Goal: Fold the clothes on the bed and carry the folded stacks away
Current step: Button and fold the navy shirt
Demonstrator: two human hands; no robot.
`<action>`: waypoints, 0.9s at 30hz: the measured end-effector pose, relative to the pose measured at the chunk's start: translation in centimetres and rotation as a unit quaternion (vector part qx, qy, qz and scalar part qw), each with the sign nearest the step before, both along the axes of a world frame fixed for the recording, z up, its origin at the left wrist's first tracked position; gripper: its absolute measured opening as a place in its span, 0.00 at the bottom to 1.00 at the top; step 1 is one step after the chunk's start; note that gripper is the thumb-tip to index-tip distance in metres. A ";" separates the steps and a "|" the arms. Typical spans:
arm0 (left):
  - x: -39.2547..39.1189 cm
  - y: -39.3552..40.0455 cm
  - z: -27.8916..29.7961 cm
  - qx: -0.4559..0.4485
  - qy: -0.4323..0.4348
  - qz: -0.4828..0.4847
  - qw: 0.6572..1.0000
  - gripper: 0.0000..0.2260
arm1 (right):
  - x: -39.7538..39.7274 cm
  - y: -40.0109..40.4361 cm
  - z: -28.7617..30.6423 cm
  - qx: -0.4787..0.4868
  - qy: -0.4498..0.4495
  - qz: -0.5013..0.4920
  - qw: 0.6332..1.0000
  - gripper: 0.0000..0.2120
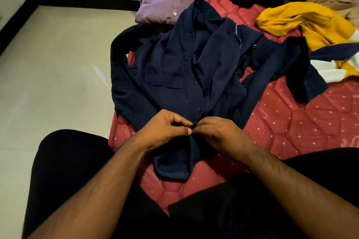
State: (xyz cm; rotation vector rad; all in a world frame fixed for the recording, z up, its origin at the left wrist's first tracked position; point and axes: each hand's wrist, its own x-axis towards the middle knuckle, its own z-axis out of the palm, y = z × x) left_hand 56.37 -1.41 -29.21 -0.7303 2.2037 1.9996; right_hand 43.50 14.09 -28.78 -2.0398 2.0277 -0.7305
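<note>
- A navy shirt (pixel 180 75) lies spread front-up on the red quilted bed (pixel 303 122), collar away from the person.
- The left hand (pixel 165 132) and right hand (pixel 219 134) meet at its front placket near the hem, fingers pinched on the cloth, seemingly at a button.
- A folded mauve shirt (pixel 165 0) sits just beyond the collar.
- A yellow garment (pixel 303 23) lies crumpled to the right.

Matt navy cloth shirt (pixel 174 68) on quilted bed (pixel 301 118) (perhaps satin); glossy floor (pixel 58 73).
</note>
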 end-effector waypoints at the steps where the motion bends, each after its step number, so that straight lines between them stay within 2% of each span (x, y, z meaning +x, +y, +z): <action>1: 0.0 0.1 0.0 -0.004 0.002 0.003 1.000 0.07 | 0.0 -0.1 0.0 0.003 -0.009 -0.009 1.000 0.14; 5: 0.1 0.4 -0.3 -0.027 0.015 0.030 0.999 0.07 | 0.1 -0.2 -0.6 -0.002 -0.042 -0.050 0.998 0.11; 7: 0.2 0.6 -0.6 -0.073 0.023 0.030 0.997 0.07 | 0.2 -0.2 -1.0 -0.005 -0.092 -0.091 0.992 0.05; 8: 0.3 0.7 -0.8 -0.106 0.028 0.027 0.994 0.07 | 0.2 -0.1 -1.1 0.001 -0.125 -0.114 0.986 0.07; 10: 0.4 0.9 -1.0 -0.166 0.043 0.027 0.985 0.08 | 0.2 -0.1 -1.2 0.013 -0.169 -0.147 0.975 0.19; 11: 0.4 1.0 -1.1 -0.186 0.052 0.029 0.981 0.08 | 0.1 -0.1 -1.4 0.013 -0.174 -0.156 0.972 0.22; 12: 0.5 1.1 -1.1 -0.199 0.061 0.032 0.978 0.08 | 0.1 -0.2 -1.5 0.009 -0.174 -0.161 0.971 0.20; 15: 0.6 1.5 -1.2 -0.236 0.081 0.043 0.968 0.07 | -0.1 -0.6 -1.7 0.018 -0.177 -0.176 0.968 0.06; 17: 0.7 2.0 -1.4 -0.264 0.091 0.061 0.958 0.07 | -0.1 -0.8 -1.6 0.033 -0.189 -0.200 0.961 0.02; 23: 0.8 3.5 -1.5 -0.364 0.120 0.099 0.918 0.08 | 1.1 -1.2 -1.7 0.063 -0.156 -0.262 0.950 0.04; 27: 1.2 3.9 -1.1 -0.376 0.104 0.077 0.917 0.07 | 1.7 -0.9 -1.2 0.073 -0.130 -0.267 0.952 0.05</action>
